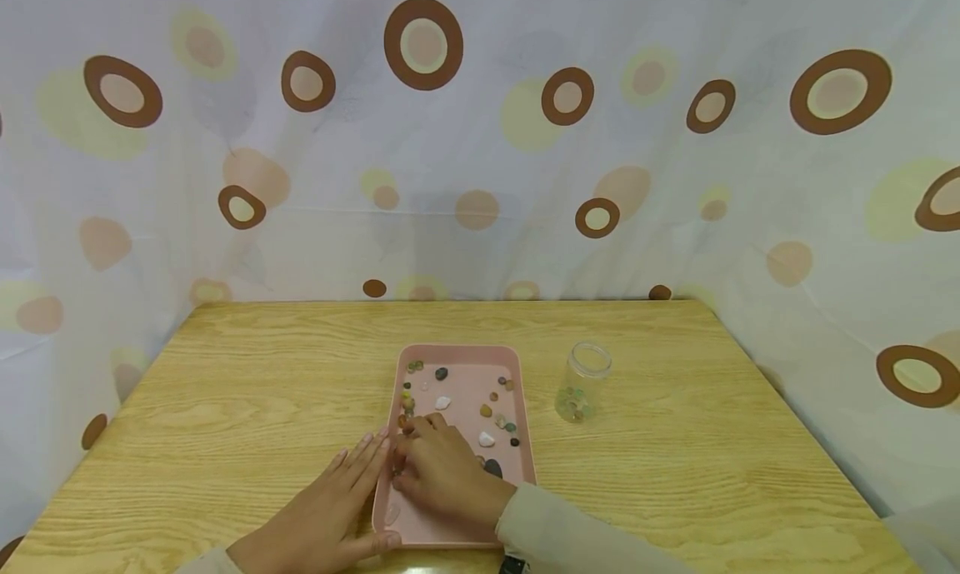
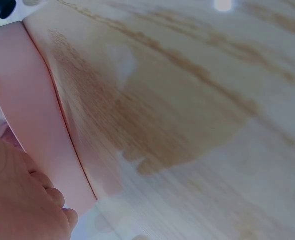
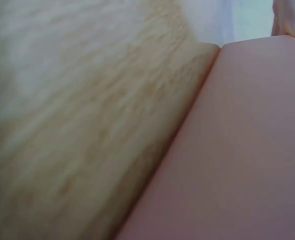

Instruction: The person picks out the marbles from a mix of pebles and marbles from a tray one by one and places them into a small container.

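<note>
A pink rectangular tray (image 1: 468, 384) lies on the table with several small stones scattered in it. My left hand (image 1: 322, 507) rests along the tray's left side, fingers straight and thumb at its front edge; the left wrist view shows this hand (image 2: 22, 200) against the outer wall. Inside the tray, my right hand (image 1: 450, 474) reaches across to the left wall with bent fingers, right at some reddish-brown stones (image 1: 403, 421). Whether it pinches one I cannot tell. Near it lie a white stone (image 1: 487, 439) and a dark stone (image 1: 492, 467), partly covered by the wrist.
To the right of the tray stands a clear open jar (image 1: 583, 382) with several greenish stones at its bottom. A clear stone (image 1: 393, 514) lies in the tray's front left corner. Behind the wooden table (image 1: 675, 457) hangs a patterned cloth (image 1: 480, 157).
</note>
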`<action>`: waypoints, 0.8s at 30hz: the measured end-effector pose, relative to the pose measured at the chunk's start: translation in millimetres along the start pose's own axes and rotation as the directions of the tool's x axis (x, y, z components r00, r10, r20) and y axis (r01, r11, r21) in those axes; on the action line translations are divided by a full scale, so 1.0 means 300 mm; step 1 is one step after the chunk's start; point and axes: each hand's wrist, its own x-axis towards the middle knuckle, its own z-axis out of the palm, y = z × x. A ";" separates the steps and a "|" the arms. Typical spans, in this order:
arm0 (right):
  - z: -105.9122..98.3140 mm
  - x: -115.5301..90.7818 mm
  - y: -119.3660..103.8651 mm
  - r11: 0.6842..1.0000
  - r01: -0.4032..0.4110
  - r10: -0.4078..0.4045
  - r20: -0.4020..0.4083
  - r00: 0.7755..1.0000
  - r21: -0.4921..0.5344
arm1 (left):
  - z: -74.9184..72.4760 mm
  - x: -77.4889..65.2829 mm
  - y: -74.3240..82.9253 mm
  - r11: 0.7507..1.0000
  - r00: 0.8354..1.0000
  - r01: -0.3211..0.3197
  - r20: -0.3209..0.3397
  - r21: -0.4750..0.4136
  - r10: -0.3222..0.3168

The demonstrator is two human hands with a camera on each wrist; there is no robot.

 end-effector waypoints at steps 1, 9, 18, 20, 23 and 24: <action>-0.003 -0.001 0.001 1.000 -0.005 0.005 -0.004 1.000 0.009 | 0.001 0.001 -0.001 1.000 1.000 -0.005 -0.003 0.001 0.005; -0.072 -0.024 0.027 0.996 -0.072 0.073 -0.004 0.997 0.053 | 0.012 0.002 -0.006 1.000 0.999 -0.024 -0.023 0.004 0.024; -0.204 -0.088 0.127 0.988 -0.123 0.137 -0.155 0.978 0.096 | 0.016 0.005 -0.009 1.000 0.999 -0.019 -0.045 0.005 0.019; -0.237 -0.107 0.155 0.984 -0.140 0.160 -0.205 0.966 0.110 | 0.014 0.005 -0.008 1.000 0.999 -0.018 -0.044 0.000 0.018; -0.291 -0.137 0.199 0.979 -0.162 0.191 -0.280 0.941 0.124 | 0.012 0.005 -0.006 1.000 0.998 -0.028 -0.049 0.000 0.028; -0.309 -0.147 0.215 0.977 -0.172 0.203 -0.298 0.933 0.126 | 0.011 0.005 -0.005 1.000 0.998 -0.028 -0.049 0.000 0.028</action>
